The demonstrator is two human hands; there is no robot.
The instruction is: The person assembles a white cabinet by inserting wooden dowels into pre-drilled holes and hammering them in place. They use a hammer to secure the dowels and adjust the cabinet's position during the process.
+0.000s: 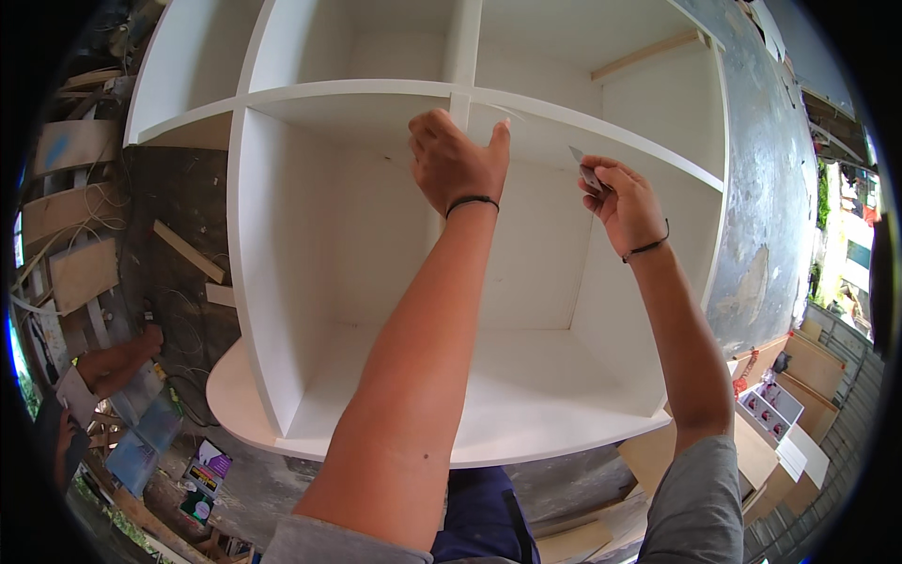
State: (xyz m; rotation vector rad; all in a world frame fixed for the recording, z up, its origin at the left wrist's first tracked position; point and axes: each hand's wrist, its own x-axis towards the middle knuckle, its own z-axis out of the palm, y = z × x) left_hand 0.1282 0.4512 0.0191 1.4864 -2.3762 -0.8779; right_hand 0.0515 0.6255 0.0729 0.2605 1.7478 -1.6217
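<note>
A white shelf unit (254, 282) with several square compartments stands right in front of me. My left hand (458, 162) is up at the front edge of its middle shelf (348, 88), below where an upright divider (466, 42) meets that shelf. Its fingers are curled in and the thumb sticks up; whatever they may grip is hidden. A thin pale curl (500, 110) shows by the thumb tip, too small to name. To the right, my right hand (625, 202) grips a utility knife (592, 175), its bare blade pointing up and left, inside the compartment opening.
At the lower left another person's hand (148, 340) shows near wood offcuts (188, 252) and cables. Boards (85, 273) pile up at the far left. A worn grey surface (761, 216) runs along the unit's right side. Panels and a white box (772, 410) sit lower right.
</note>
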